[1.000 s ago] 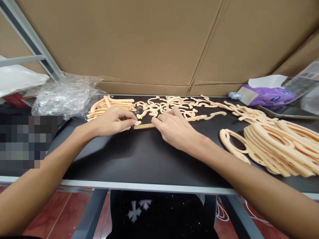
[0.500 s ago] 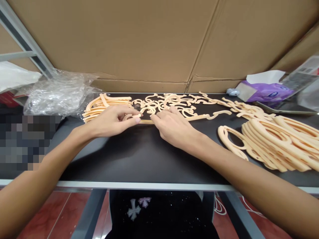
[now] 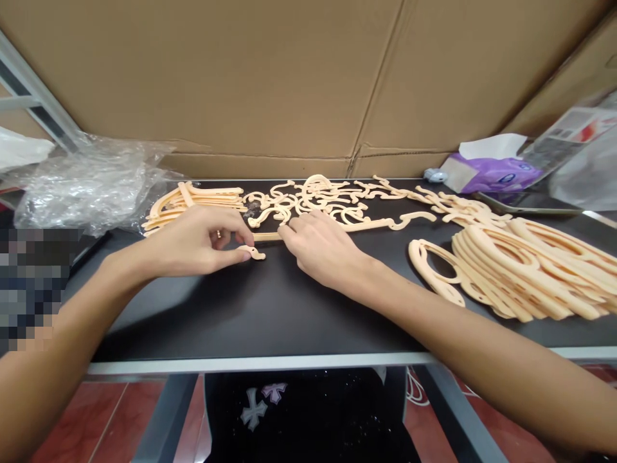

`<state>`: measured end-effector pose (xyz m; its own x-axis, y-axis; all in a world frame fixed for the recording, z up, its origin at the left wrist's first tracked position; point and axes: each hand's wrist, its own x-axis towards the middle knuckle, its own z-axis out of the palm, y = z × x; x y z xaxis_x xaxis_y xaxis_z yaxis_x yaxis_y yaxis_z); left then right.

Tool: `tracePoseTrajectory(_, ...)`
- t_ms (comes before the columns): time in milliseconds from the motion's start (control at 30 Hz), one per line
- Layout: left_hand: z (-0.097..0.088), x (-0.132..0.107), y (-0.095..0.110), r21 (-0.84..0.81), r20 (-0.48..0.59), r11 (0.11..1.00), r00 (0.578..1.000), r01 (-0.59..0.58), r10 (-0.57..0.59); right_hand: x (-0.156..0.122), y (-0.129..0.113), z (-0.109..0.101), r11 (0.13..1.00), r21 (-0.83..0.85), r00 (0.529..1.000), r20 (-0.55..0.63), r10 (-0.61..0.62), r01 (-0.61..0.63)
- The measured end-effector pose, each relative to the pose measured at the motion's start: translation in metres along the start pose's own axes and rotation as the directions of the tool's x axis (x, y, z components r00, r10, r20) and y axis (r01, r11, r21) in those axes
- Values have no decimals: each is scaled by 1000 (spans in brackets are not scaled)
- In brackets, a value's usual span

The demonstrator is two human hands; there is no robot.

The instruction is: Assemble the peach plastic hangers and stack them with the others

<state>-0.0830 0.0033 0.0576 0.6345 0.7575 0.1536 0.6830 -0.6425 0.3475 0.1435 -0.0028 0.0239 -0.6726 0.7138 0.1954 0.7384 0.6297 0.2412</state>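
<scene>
The left hand (image 3: 207, 241) pinches a small curved piece (image 3: 256, 253) over the counter (image 3: 289, 315). Beside it, the right hand (image 3: 318, 241) grips a long hanger (image 3: 366, 225), left of the stacked hangers (image 3: 525, 270).

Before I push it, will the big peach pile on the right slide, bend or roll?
The peach pile might slide apart, since its pieces overlap in a loose-looking fan. Each piece is probably stiff, because it holds its curved shape. It seems unlikely to roll, as the pieces look flat and wide.
</scene>
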Motion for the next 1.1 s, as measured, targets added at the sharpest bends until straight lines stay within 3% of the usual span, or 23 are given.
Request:
tracePoseTrajectory(100, 2, 0, -2, 31, 90, 999, 996, -31, 28, 0, -1, 0, 1000, 3, 1000, -10, 18, -18)
tracePoseTrajectory(367, 14, 2, -9, 133, 102, 988, 993, -77, 63, -2, 0, 6, 989, 123, 996, -5, 87, -85)
tracePoseTrajectory(500, 17, 2, -9, 107, 103, 989, 991, -99, 89, -1, 0, 11, 974, 200, 994, -23, 110, -103)
tracePoseTrajectory(733, 23, 3, -3, 163, 52, 977, 990, -140, 133, 2, 1, 13, 967, 229, 993, -6, 118, -114)
tracePoseTrajectory(900, 19, 2, 1, 316, 12, 947, 999, -51, 50, 1, 3, 11, 949, 293, 991, -35, 131, -116)
tracePoseTrajectory(1100, 7, 0, -2, 354, -172, 933, 985, 67, -5, 1, 7, 13, 941, 330, 990, -86, 112, -78)
